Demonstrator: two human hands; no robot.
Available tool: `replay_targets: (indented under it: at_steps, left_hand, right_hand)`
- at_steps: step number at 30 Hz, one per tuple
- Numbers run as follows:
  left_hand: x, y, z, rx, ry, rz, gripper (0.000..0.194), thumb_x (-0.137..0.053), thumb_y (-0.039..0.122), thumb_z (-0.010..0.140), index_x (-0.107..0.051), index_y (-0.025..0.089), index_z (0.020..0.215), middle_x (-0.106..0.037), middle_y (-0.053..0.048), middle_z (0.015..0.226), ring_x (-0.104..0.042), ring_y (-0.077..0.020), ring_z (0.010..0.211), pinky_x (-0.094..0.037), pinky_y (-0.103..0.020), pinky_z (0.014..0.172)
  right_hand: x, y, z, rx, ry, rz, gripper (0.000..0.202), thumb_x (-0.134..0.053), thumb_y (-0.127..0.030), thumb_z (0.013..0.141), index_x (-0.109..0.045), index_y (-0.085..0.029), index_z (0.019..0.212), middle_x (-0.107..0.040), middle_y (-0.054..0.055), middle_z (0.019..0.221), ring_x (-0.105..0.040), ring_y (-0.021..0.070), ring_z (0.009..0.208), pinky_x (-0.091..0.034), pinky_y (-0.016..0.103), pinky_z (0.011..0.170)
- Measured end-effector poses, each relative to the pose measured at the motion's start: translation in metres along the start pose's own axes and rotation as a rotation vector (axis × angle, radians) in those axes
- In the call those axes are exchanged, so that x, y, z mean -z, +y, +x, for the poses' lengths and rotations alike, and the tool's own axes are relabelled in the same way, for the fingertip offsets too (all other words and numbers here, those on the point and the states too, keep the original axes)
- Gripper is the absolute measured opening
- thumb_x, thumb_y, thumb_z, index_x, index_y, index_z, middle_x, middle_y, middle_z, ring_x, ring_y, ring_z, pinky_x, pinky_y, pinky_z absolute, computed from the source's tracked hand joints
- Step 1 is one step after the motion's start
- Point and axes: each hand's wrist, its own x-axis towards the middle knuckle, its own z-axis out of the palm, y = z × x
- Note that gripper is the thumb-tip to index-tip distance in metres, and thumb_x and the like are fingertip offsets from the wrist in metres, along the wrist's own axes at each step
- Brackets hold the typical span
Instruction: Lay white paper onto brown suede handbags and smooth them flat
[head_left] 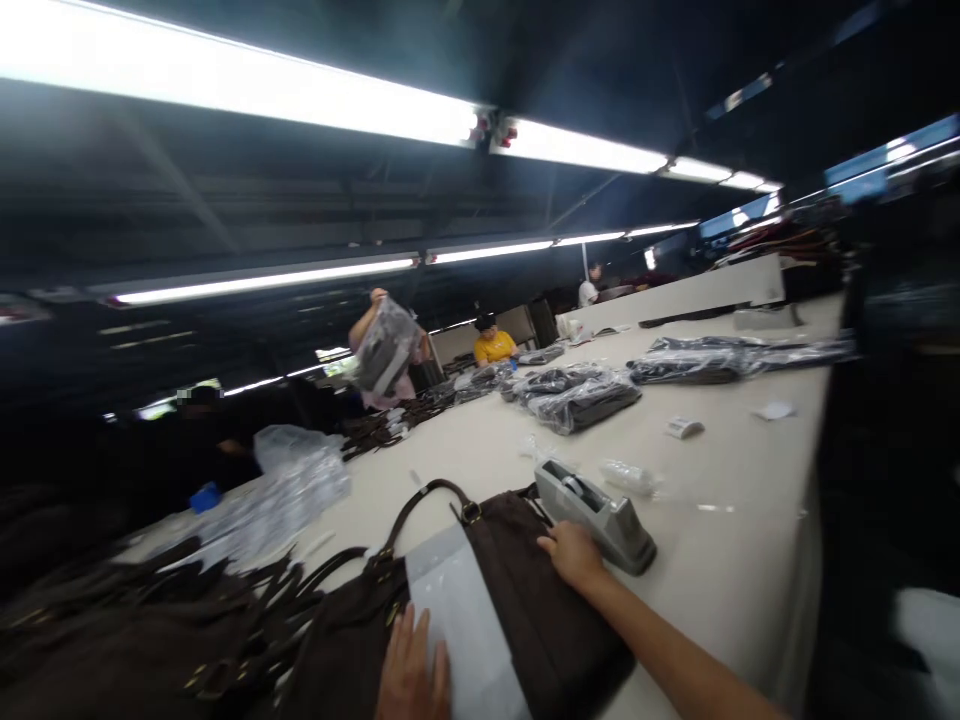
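A dark brown bag point(540, 610) with a looped handle lies on the long pale table point(720, 500) in front of me. Across it runs a light grey sheet point(469, 620). My left hand point(412, 670) rests on the bag and the sheet's left edge, fingers spread. At the bag's right side is my right hand point(574, 555), beside a grey tape dispenser point(596, 515); its thumb and fingers look apart, with nothing seen in them.
More brown bags point(150, 640) are heaped at left, near clear plastic bags point(277, 500). Plastic-wrapped bundles point(577, 395) lie farther along. A plastic roll point(628, 477) sits behind the dispenser. Across the table, a person lifts a wrapped bag point(386, 350); another wears yellow point(495, 347).
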Motion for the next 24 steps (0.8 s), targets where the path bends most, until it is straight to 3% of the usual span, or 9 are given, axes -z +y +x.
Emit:
replay_targets:
  at_steps: [2, 4, 5, 7, 10, 16, 20, 24]
  left_hand:
    - [0.028, -0.017, -0.007, 0.095, 0.111, 0.132, 0.047, -0.028, 0.021, 0.091, -0.058, 0.011, 0.126, -0.047, -0.011, 0.144, -0.038, -0.0267, 0.138, -0.036, -0.044, 0.115]
    - [0.053, -0.038, -0.020, 0.246, 0.223, 0.272, 0.048, -0.027, 0.019, 0.091, -0.056, 0.007, 0.127, -0.044, -0.016, 0.145, -0.036, -0.0317, 0.138, -0.032, -0.050, 0.115]
    - [0.063, -0.049, -0.027, 0.324, 0.228, 0.304, 0.048, -0.027, 0.019, 0.091, -0.055, 0.003, 0.127, -0.047, -0.021, 0.142, -0.041, -0.0341, 0.135, -0.034, -0.051, 0.112]
    - [0.073, -0.071, -0.041, 0.443, 0.107, 0.233, 0.049, -0.028, 0.022, 0.091, -0.053, -0.003, 0.124, -0.056, -0.027, 0.128, -0.054, -0.0349, 0.121, -0.042, -0.047, 0.104]
    - [0.074, -0.094, -0.048, 0.568, -0.097, -0.052, 0.046, -0.030, 0.028, 0.090, -0.057, 0.002, 0.116, -0.066, -0.023, 0.110, -0.065, -0.0294, 0.101, -0.049, -0.039, 0.091]
    - [0.073, -0.116, -0.043, 0.744, -0.124, -0.251, 0.043, -0.034, 0.050, 0.081, -0.063, 0.019, 0.090, -0.071, -0.011, 0.082, -0.067, -0.0303, 0.085, -0.050, -0.038, 0.078]
    - [0.063, -0.130, -0.058, 0.690, -0.116, -0.493, 0.057, -0.031, 0.071, 0.072, -0.057, 0.021, 0.069, -0.068, -0.007, 0.073, -0.066, -0.0281, 0.082, -0.050, -0.035, 0.075]
    - [0.055, -0.133, -0.061, 0.666, -0.229, -0.413, 0.052, -0.028, 0.063, 0.081, -0.048, 0.021, 0.058, -0.066, -0.009, 0.068, -0.066, -0.0263, 0.075, -0.051, -0.034, 0.071]
  right_hand:
    - [-0.006, 0.003, 0.001, 0.009, 0.004, -0.024, 0.028, -0.048, -0.031, 0.097, -0.069, -0.013, 0.100, -0.068, 0.014, 0.101, -0.064, 0.0286, 0.099, -0.048, 0.034, 0.083]
    - [-0.010, 0.004, 0.002, 0.019, 0.026, -0.058, 0.030, -0.046, -0.028, 0.098, -0.064, -0.010, 0.113, -0.064, 0.016, 0.110, -0.062, 0.0296, 0.103, -0.048, 0.037, 0.085]
    - [-0.012, 0.003, 0.002, 0.031, 0.039, -0.077, 0.031, -0.045, -0.027, 0.098, -0.061, -0.009, 0.116, -0.062, 0.018, 0.114, -0.060, 0.0302, 0.105, -0.047, 0.038, 0.087]
    - [-0.014, 0.001, 0.000, 0.061, 0.061, -0.116, 0.032, -0.043, -0.027, 0.099, -0.061, -0.006, 0.114, -0.059, 0.020, 0.116, -0.057, 0.0319, 0.109, -0.046, 0.040, 0.089]
    - [-0.016, -0.002, -0.005, 0.097, 0.082, -0.164, 0.033, -0.038, -0.025, 0.100, -0.063, -0.005, 0.106, -0.060, 0.021, 0.110, -0.055, 0.0339, 0.110, -0.045, 0.042, 0.090]
    - [-0.019, 0.001, -0.006, 0.089, 0.061, -0.199, 0.034, -0.030, -0.023, 0.101, -0.055, -0.006, 0.116, -0.063, 0.021, 0.105, -0.066, 0.0321, 0.091, -0.050, 0.041, 0.075]
    - [-0.018, 0.008, -0.001, 0.095, -0.046, -0.190, 0.035, -0.025, -0.024, 0.102, -0.052, -0.008, 0.116, -0.068, 0.019, 0.090, -0.068, 0.0334, 0.090, -0.049, 0.044, 0.078]
    - [-0.014, 0.010, 0.002, 0.075, -0.119, -0.144, 0.035, -0.025, -0.028, 0.103, -0.051, -0.009, 0.118, -0.069, 0.019, 0.089, -0.067, 0.0357, 0.093, -0.047, 0.047, 0.080]
